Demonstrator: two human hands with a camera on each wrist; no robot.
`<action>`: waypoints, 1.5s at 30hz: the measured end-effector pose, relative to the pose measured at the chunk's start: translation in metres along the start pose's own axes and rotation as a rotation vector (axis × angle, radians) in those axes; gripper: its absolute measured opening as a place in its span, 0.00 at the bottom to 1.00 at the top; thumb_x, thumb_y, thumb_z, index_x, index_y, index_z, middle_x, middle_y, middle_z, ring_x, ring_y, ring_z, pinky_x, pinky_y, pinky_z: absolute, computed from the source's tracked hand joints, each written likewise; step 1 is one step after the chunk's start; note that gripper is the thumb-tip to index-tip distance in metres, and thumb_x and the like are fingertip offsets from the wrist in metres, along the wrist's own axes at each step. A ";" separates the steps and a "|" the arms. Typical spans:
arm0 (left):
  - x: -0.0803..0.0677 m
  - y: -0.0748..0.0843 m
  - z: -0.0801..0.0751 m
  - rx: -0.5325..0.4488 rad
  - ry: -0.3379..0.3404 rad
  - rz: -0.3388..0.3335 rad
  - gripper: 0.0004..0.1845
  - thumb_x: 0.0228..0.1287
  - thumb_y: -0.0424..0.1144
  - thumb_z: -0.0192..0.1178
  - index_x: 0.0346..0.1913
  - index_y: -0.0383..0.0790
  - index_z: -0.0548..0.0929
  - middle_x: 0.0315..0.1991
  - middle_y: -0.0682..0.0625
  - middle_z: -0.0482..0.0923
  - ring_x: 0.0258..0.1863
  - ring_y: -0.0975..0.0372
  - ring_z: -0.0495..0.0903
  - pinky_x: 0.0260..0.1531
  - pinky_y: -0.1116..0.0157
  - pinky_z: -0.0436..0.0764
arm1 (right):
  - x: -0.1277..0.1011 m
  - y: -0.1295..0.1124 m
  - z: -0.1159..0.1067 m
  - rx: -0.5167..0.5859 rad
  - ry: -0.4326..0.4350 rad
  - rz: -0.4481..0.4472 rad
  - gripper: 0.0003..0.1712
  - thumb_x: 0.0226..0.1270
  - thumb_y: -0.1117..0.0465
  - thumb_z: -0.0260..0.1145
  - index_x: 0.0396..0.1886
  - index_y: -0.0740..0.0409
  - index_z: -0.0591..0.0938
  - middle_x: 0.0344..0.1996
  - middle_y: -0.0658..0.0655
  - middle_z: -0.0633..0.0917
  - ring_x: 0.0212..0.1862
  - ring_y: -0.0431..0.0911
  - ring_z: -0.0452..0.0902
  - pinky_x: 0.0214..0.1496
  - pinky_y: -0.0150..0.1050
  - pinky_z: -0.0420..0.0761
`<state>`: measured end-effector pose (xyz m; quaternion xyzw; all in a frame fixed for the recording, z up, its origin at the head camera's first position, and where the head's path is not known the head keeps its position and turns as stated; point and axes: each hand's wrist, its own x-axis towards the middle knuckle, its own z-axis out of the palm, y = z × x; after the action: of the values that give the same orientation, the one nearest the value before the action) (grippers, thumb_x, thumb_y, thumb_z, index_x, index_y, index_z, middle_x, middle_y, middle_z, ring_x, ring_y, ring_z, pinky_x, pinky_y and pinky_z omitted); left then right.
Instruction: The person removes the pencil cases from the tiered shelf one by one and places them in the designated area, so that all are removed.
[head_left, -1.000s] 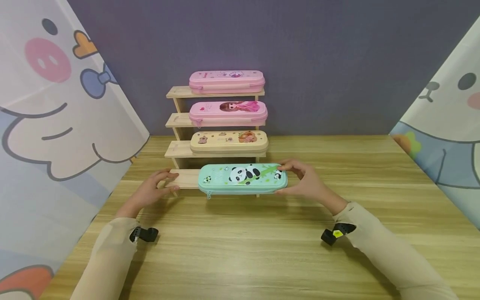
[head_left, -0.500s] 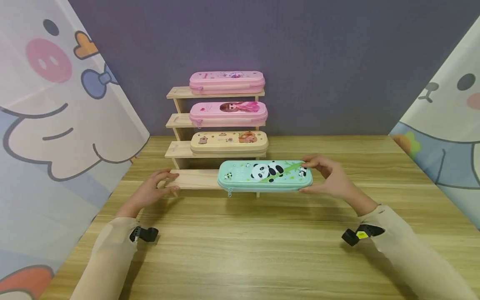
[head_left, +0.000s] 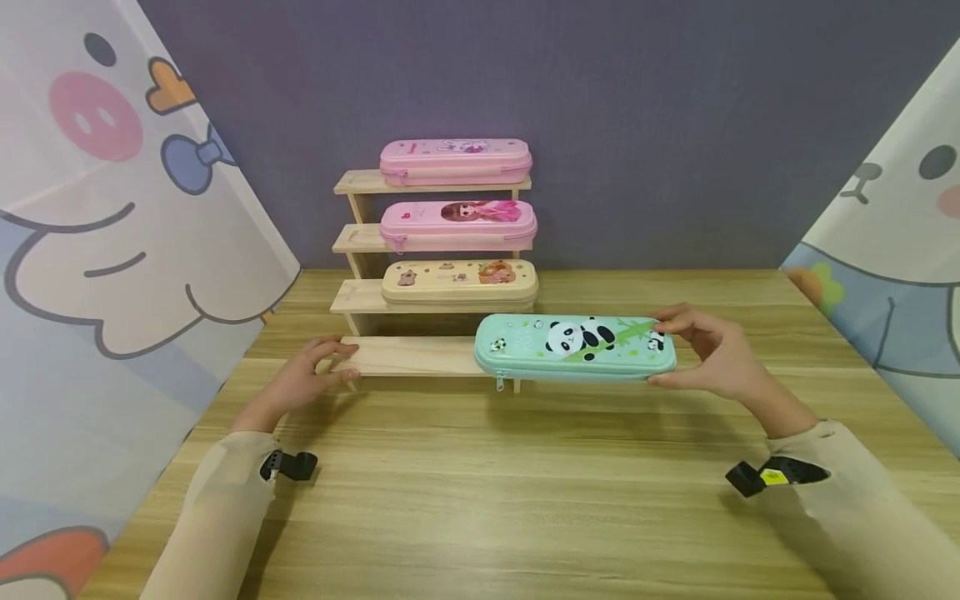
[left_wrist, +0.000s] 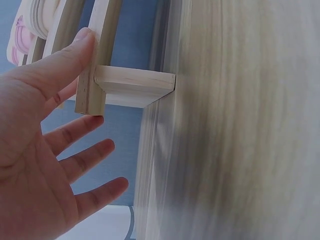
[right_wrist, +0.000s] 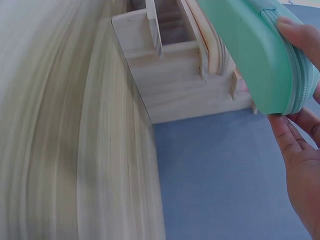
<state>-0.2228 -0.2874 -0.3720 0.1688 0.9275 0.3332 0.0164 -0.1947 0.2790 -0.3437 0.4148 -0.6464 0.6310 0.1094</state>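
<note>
A mint-green zipped pencil case (head_left: 577, 348) with a panda and bamboo print hangs by its right end from my right hand (head_left: 712, 354). The thumb is at its front and the fingers are behind. Its left end overlaps the right part of the lowest step (head_left: 412, 357) of a wooden tiered shelf. In the right wrist view, the case (right_wrist: 260, 55) is held off the table. My left hand (head_left: 303, 379) holds the left end of that step. In the left wrist view, the left thumb (left_wrist: 82, 42) lies on the step's edge, with the other fingers spread (left_wrist: 90, 157).
Above the lowest step, a cream pencil case (head_left: 459, 283) and two pink ones, a doll-print case (head_left: 457, 225) and a top case (head_left: 455, 162), sit one per tier. The shelf stands on a wood-grain table (head_left: 480, 500) before a grey wall (head_left: 637, 150).
My right hand has carried the mint-green pencil case steadily to the right and slightly up, baring more of the lowest step. The left hand has stayed at the step's left end.
</note>
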 end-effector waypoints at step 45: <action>0.002 -0.004 -0.003 0.003 -0.011 0.008 0.28 0.68 0.43 0.66 0.65 0.32 0.75 0.71 0.27 0.58 0.70 0.33 0.55 0.63 0.31 0.56 | -0.024 -0.024 -0.053 0.106 0.215 -0.119 0.35 0.31 0.84 0.81 0.40 0.91 0.71 0.52 0.69 0.80 0.54 0.54 0.79 0.53 0.34 0.80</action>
<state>-0.2267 -0.2918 -0.3720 0.1741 0.9272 0.3310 0.0200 -0.1835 0.3400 -0.3331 0.3877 -0.5709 0.6974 0.1935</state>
